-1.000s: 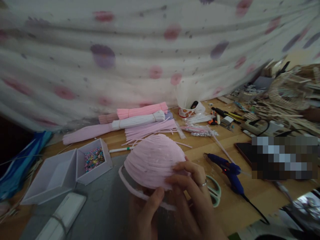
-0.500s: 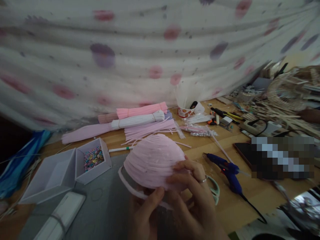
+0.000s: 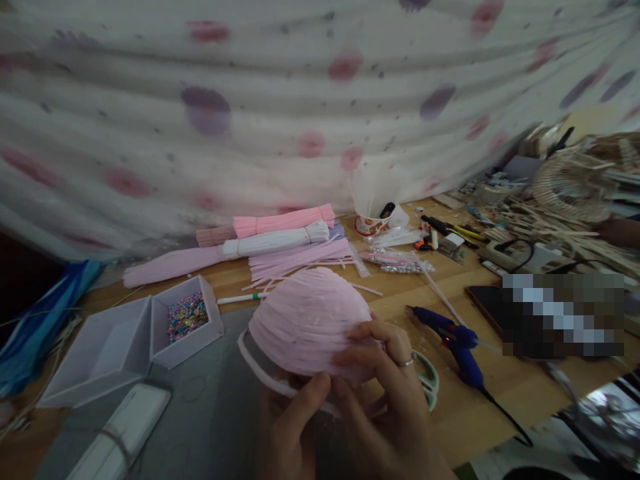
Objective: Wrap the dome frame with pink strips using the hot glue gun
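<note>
Both hands hold a pale pink shell-shaped piece (image 3: 310,320) covered in rows of fuzzy pipe cleaner. My left hand (image 3: 295,420) grips its lower edge, with the thumb on top and the other fingers hidden beneath. My right hand (image 3: 390,387), a ring on one finger, spreads its fingers over the right side while its thumb pinches at the lower rim. A pink pipe cleaner (image 3: 260,377) bows away from the shell's left side and runs along the rim to the thumbs. Green-handled scissors (image 3: 429,383) lie just right of my right hand, partly hidden.
On the right lie a blue glue gun (image 3: 450,337) with a red light and a phone (image 3: 487,310). White boxes (image 3: 107,347) stand left, one holding beads (image 3: 187,317). Pipe cleaner bundles (image 3: 280,233) and a paper cup (image 3: 370,223) are behind. A white power bank-like block (image 3: 125,427) lies front left.
My right thumb has moved slightly up and left, close to the left thumb at the rim. The shell has barely shifted.
</note>
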Motion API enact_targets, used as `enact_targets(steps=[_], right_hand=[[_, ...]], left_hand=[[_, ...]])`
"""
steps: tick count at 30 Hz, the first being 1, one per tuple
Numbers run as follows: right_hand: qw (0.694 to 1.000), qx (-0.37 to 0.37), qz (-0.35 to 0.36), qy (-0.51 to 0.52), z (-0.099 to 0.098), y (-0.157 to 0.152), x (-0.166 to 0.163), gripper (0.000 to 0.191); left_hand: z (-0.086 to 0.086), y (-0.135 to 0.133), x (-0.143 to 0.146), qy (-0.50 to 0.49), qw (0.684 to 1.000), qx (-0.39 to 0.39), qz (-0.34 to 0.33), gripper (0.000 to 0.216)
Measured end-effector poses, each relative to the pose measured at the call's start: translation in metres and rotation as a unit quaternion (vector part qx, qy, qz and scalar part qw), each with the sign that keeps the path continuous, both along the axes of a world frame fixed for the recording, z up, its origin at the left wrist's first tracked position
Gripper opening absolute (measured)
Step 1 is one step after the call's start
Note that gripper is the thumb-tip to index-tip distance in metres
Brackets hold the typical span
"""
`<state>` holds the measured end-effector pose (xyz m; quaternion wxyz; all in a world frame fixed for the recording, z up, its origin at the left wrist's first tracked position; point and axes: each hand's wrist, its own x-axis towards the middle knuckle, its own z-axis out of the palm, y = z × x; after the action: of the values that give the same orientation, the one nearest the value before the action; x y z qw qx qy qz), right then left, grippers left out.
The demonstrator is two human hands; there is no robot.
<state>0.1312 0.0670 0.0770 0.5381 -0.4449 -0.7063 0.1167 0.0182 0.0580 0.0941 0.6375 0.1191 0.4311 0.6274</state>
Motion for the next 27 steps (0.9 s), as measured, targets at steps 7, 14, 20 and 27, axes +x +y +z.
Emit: enact_targets(steps=[7, 14, 20, 27], right_hand=[[1.000, 0.003, -0.007, -0.008, -0.003, 0.002, 0.001, 0.021], [0.999, -0.021, -0.013, -0.028, 0.002, 0.001, 0.005, 0.020], [1.000, -0.011, -0.005, -0.022, 0.000, -0.002, -0.002, 0.021], [0.999, 0.008, 0.006, -0.037, -0.001, -0.001, -0.002, 0.022]], left_hand=[[-0.005, 0.000, -0.003, 0.066, 0.997, 0.015, -0.029, 0.037], [-0.001, 0.003, -0.004, 0.072, 0.994, 0.085, 0.008, 0.037], [0.005, 0.002, 0.000, 0.053, 0.998, 0.024, 0.024, 0.031], [0.004, 0.000, -0.005, 0.067, 0.997, 0.012, 0.019, 0.024]])
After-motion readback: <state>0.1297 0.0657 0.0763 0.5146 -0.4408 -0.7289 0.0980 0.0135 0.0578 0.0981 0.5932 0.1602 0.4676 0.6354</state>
